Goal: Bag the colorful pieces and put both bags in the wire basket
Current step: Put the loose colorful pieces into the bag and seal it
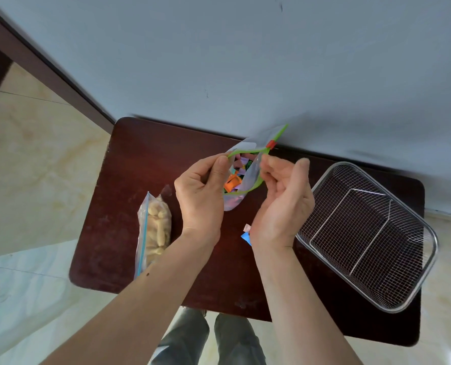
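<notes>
A clear zip bag with a green rim and a red slider (245,175) hangs above the dark table, its mouth held wide. Colorful pieces (233,181), orange, purple and green, fill its inside. My left hand (200,198) pinches the left side of the rim. My right hand (282,198) pinches the right side just below the slider. A blue piece and a pink piece (246,234) lie loose on the table beside my right wrist. A second bag (154,229), blue-zipped and full of pale beige pieces, lies at the left. The wire basket (366,233) sits empty at the right.
The small dark wooden table (129,180) stands against a grey wall. Pale tiled floor surrounds it. My legs in grey trousers show below the front edge. The basket overhangs the table's right front part.
</notes>
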Motion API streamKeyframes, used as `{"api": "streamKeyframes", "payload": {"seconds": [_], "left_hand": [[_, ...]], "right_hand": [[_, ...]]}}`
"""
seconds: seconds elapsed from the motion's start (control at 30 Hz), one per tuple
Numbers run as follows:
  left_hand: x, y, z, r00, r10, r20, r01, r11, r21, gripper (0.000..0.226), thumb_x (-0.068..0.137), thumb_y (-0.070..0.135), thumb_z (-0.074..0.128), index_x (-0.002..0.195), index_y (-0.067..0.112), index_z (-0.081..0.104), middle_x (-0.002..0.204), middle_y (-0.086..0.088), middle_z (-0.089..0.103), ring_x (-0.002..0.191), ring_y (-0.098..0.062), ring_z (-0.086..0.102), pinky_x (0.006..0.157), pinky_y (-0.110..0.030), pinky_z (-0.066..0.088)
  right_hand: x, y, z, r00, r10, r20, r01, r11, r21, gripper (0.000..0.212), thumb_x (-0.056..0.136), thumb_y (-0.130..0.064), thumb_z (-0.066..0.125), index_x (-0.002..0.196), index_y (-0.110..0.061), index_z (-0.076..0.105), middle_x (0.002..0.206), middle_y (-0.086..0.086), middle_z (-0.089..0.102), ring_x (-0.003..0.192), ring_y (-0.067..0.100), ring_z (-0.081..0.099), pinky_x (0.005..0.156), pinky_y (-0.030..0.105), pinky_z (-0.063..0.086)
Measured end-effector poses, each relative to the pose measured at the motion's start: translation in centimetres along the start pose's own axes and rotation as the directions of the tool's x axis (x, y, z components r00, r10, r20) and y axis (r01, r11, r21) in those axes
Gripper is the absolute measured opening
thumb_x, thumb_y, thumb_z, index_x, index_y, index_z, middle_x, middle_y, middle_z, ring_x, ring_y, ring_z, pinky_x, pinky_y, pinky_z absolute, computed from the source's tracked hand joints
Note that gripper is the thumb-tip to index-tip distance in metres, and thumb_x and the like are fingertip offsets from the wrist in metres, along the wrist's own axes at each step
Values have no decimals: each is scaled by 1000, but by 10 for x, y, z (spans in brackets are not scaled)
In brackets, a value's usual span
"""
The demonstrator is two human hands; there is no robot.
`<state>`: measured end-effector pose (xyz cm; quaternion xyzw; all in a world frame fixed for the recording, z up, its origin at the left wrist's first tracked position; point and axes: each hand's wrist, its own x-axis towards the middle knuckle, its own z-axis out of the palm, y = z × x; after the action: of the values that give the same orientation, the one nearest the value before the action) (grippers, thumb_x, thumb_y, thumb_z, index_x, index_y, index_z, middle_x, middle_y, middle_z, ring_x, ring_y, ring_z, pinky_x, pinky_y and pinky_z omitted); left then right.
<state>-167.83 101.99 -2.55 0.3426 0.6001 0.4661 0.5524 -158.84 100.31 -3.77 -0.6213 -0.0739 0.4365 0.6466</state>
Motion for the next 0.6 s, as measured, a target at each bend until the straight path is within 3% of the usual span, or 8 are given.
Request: {"api": "streamKeyframes", "payload": {"seconds": [0.1, 0.23, 0.3, 0.37, 0.4, 0.47, 0.53, 0.6], "left_hand": [[5, 0, 0, 1000, 11, -22, -10, 1000, 20, 14, 93, 12, 63, 89, 18, 75, 83, 7, 76, 84, -10, 71, 76, -22, 58], [13, 1, 0, 999, 22, -41, -23, 1000, -8, 16, 92, 8, 63, 88, 18, 74, 75, 12, 76, 80, -7, 73, 76, -22, 59], [19, 0, -1, 998, 42, -37, -43, 999, -23, 14, 92, 9, 64, 88, 17, 75, 79, 7, 76, 83, -13, 73, 77, -26, 59], [24, -2, -3, 998, 63, -22, -63, 997, -45, 14, 92, 10, 65, 87, 17, 75, 84, -1, 77, 88, -21, 74, 80, -31, 59], [27, -2, -4, 997, 73, -11, -74, 995, -63, 14, 92, 10, 65, 87, 17, 76, 86, -5, 77, 91, -25, 74, 81, -32, 58], [31, -3, -7, 996, 92, 9, -91, 992, -87, 16, 92, 10, 64, 85, 18, 76, 88, -8, 77, 95, -30, 74, 82, -33, 58], [34, -2, -10, 994, 110, 18, -108, 988, -111, 18, 92, 9, 64, 83, 18, 77, 87, -8, 76, 95, -31, 73, 83, -35, 58], [36, -4, -14, 990, 138, 20, -135, 984, -119, 17, 92, 9, 64, 84, 17, 77, 87, -9, 76, 98, -37, 72, 84, -38, 59]], "right_hand": [[-15, 17, -14, 977, -95, -193, 101, 995, 19, 45, 97, -37, 43, 88, -8, 78, 95, 12, 78, 96, 21, 72, 84, 28, 54], [-20, 48, -39, 971, -122, -207, 89, 983, -163, 40, 92, -34, 45, 97, -14, 79, 101, -1, 77, 99, 8, 70, 88, 25, 52], [-18, 66, -52, 974, -152, -166, 98, 950, -296, 35, 97, -26, 46, 110, -13, 74, 116, -4, 72, 107, 4, 64, 86, 18, 50], [-19, 91, -67, 968, -241, -74, 183, 874, -450, 37, 99, -30, 47, 126, -13, 66, 133, -9, 62, 121, 7, 57, 88, 13, 48], [-18, 103, -74, 955, -298, -1, 250, 804, -539, 43, 98, -35, 46, 131, -12, 61, 139, -11, 55, 131, 13, 51, 95, 9, 43], [-14, 129, -87, 931, -342, 129, 332, 643, -690, 55, 96, -37, 46, 140, -4, 52, 150, 2, 47, 145, 27, 35, 105, 4, 31], [-11, 150, -97, 928, -336, 163, 330, 532, -780, 63, 97, -41, 47, 147, -4, 42, 158, 13, 37, 151, 29, 22, 119, 30, 32], [-9, 162, -98, 943, -308, 128, 278, 513, -812, 70, 96, -47, 46, 152, -7, 33, 163, 12, 28, 153, 23, 15, 120, 53, 28]]}}
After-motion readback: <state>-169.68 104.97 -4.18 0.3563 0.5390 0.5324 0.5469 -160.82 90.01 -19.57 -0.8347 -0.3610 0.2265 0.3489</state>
